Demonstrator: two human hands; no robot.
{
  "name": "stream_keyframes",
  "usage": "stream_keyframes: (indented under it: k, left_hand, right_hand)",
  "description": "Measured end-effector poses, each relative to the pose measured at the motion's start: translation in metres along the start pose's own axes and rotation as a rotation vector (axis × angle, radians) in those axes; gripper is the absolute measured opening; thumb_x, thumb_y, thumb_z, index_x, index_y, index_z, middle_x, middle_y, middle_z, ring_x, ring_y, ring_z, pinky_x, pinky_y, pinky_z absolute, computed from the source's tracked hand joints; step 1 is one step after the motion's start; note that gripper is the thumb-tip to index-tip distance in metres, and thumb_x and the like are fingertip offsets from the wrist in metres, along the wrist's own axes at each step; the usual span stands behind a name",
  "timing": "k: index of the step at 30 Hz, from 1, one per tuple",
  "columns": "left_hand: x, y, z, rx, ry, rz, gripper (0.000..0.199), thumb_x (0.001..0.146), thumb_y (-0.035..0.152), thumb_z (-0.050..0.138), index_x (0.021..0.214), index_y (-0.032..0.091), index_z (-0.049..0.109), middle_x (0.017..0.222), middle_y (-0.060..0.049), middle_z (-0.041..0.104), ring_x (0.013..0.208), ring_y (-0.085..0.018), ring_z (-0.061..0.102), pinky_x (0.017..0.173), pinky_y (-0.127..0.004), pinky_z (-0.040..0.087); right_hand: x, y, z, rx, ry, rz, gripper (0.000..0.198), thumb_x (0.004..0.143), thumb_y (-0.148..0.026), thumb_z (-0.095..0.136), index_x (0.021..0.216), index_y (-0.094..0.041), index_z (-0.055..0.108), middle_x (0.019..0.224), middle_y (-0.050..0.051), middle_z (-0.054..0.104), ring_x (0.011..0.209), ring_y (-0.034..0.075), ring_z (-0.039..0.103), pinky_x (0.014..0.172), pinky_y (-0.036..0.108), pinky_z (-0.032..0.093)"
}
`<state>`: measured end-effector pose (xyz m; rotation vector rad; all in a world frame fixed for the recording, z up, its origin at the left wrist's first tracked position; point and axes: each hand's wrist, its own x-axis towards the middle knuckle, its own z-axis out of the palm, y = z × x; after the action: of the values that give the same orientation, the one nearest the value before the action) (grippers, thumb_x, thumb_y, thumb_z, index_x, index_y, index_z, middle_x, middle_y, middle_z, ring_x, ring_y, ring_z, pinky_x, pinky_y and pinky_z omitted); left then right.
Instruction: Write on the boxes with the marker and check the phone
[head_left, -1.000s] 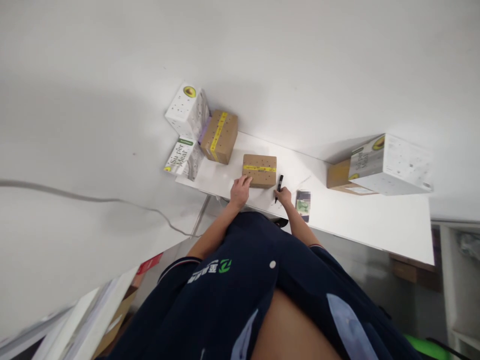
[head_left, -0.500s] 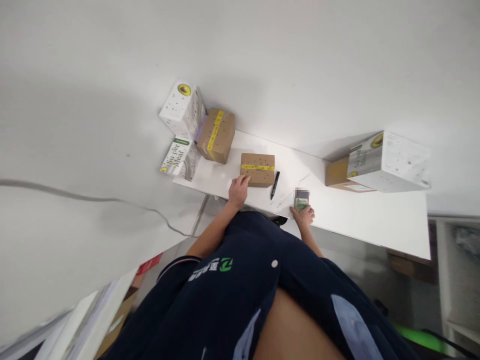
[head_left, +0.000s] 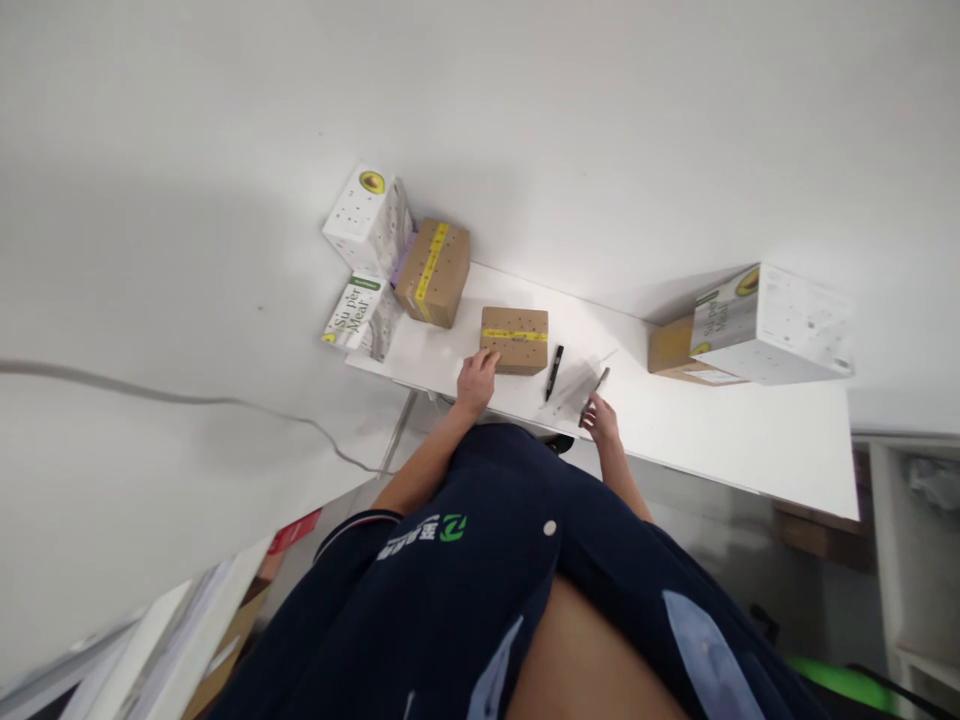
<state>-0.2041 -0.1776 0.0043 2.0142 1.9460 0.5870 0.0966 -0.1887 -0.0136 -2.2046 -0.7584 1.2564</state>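
My left hand (head_left: pixel 475 382) is closed at the near left corner of a small brown cardboard box (head_left: pixel 514 325), its fingertips against the box. Yellow tape runs across the box's top. My right hand (head_left: pixel 601 420) is closed on a phone (head_left: pixel 595 395), tilted up so that only its thin dark edge shows; its screen is hidden. Between the box and the phone lies a black marker pen (head_left: pixel 554 373) on the white table (head_left: pixel 780 440).
A larger taped cardboard box (head_left: pixel 437 270) stands at the left, beside a white avocado-print carton (head_left: pixel 367 220) and a "Super Meal" carton (head_left: pixel 361 315). On the right, another printed carton (head_left: pixel 765 320) sits by a brown box (head_left: pixel 671 348). A wall backs the table.
My right hand has tipped the phone from lying flat, face showing, to standing on edge. My left hand stays at the box.
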Motion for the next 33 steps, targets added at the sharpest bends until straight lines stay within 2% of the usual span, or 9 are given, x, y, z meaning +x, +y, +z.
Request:
stream_keyframes:
  k: [2, 5, 8, 11, 16, 19, 24, 30, 33]
  left_hand:
    - [0.000, -0.001, 0.000, 0.003, 0.003, -0.003, 0.041, 0.096, 0.021, 0.042, 0.130, 0.016, 0.062, 0.132, -0.017, 0.059, 0.115, -0.028, 0.058, 0.105, -0.042, 0.047]
    - [0.000, -0.001, 0.001, 0.009, 0.003, -0.004, 0.040, 0.095, 0.021, 0.043, 0.130, 0.016, 0.062, 0.132, -0.017, 0.059, 0.115, -0.028, 0.057, 0.105, -0.042, 0.047]
    - [0.000, -0.002, 0.002, 0.015, 0.014, -0.001, 0.040, 0.095, 0.020, 0.043, 0.129, 0.017, 0.062, 0.131, -0.016, 0.059, 0.114, -0.028, 0.058, 0.104, -0.042, 0.047]
    - [0.002, -0.003, 0.004, 0.022, 0.024, 0.014, 0.040, 0.095, 0.019, 0.043, 0.129, 0.015, 0.062, 0.131, -0.017, 0.060, 0.115, -0.028, 0.058, 0.105, -0.042, 0.046]
    - [0.004, -0.004, 0.008, 0.031, 0.050, 0.002, 0.037, 0.096, 0.020, 0.044, 0.127, 0.017, 0.063, 0.130, -0.016, 0.061, 0.114, -0.027, 0.059, 0.103, -0.042, 0.047]
    - [0.004, -0.005, 0.008, 0.037, 0.044, 0.010, 0.037, 0.095, 0.019, 0.045, 0.127, 0.018, 0.063, 0.130, -0.016, 0.061, 0.114, -0.027, 0.059, 0.103, -0.041, 0.048]
    - [0.003, -0.005, 0.006, 0.036, 0.023, 0.023, 0.038, 0.093, 0.018, 0.047, 0.127, 0.019, 0.063, 0.132, -0.013, 0.060, 0.114, -0.027, 0.060, 0.101, -0.040, 0.049]
    - [0.004, -0.002, 0.002, 0.026, -0.012, 0.010, 0.040, 0.093, 0.018, 0.046, 0.130, 0.020, 0.062, 0.135, -0.014, 0.060, 0.116, -0.028, 0.060, 0.101, -0.041, 0.049]
    - [0.005, -0.002, 0.001, 0.021, -0.030, 0.015, 0.038, 0.094, 0.018, 0.047, 0.128, 0.017, 0.063, 0.134, -0.016, 0.060, 0.118, -0.028, 0.060, 0.102, -0.040, 0.049]
  right_hand:
    - [-0.011, -0.017, 0.000, 0.332, -0.233, 0.056, 0.050, 0.078, -0.067, 0.048, 0.095, -0.021, 0.057, 0.083, 0.009, 0.064, 0.079, 0.024, 0.065, 0.070, 0.039, 0.055]
    - [-0.037, -0.046, 0.001, 0.704, -0.568, 0.009, 0.054, 0.076, -0.067, 0.050, 0.100, -0.020, 0.062, 0.094, 0.011, 0.068, 0.082, 0.024, 0.065, 0.070, 0.039, 0.055]
    - [-0.064, -0.077, 0.006, 0.785, -0.781, -0.106, 0.065, 0.077, -0.071, 0.044, 0.110, -0.018, 0.063, 0.108, 0.015, 0.068, 0.091, 0.027, 0.065, 0.072, 0.043, 0.055]
    - [-0.081, -0.102, 0.015, 0.788, -0.907, -0.168, 0.072, 0.079, -0.073, 0.037, 0.115, -0.017, 0.063, 0.111, 0.017, 0.068, 0.095, 0.029, 0.065, 0.073, 0.045, 0.054]
    - [-0.090, -0.124, 0.035, 0.863, -1.103, -0.096, 0.065, 0.085, -0.070, 0.036, 0.117, -0.020, 0.061, 0.111, 0.014, 0.070, 0.096, 0.028, 0.067, 0.078, 0.049, 0.055]
    - [-0.093, -0.124, 0.045, 0.868, -1.167, 0.013, 0.063, 0.089, -0.068, 0.032, 0.117, -0.019, 0.060, 0.108, 0.013, 0.072, 0.095, 0.027, 0.069, 0.079, 0.050, 0.058]
    - [-0.099, -0.113, 0.056, 0.826, -1.152, 0.166, 0.058, 0.091, -0.061, 0.033, 0.115, -0.016, 0.060, 0.100, 0.013, 0.074, 0.090, 0.027, 0.071, 0.074, 0.047, 0.061]
    - [-0.102, -0.106, 0.066, 0.865, -1.144, 0.210, 0.054, 0.090, -0.056, 0.035, 0.116, -0.016, 0.060, 0.094, 0.012, 0.075, 0.083, 0.026, 0.071, 0.068, 0.043, 0.062]
    - [-0.103, -0.108, 0.068, 0.893, -1.154, 0.183, 0.054, 0.091, -0.054, 0.033, 0.116, -0.015, 0.060, 0.094, 0.012, 0.075, 0.082, 0.025, 0.071, 0.069, 0.043, 0.062]
